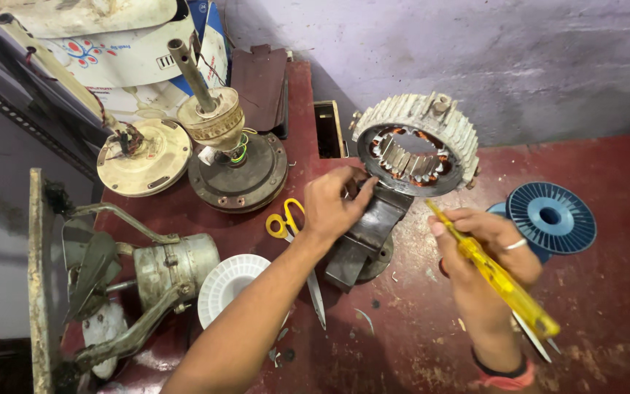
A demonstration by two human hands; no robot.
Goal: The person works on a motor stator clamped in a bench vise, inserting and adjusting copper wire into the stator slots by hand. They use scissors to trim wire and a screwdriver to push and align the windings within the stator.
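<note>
Steadying the stator [415,146] with my left hand [332,206] — fingers curled at its lower-left rim, above the dark stand [364,237]. My right hand [484,252] is clenched around a yellow screwdriver [501,281]; its long axis runs diagonally, tip aimed up-left at the ribbed metal ring with its copper windings — just beside it.

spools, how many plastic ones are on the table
2: a white spool by the left forearm, and a blue spool beyond the right hand. Others may be hidden.
</note>
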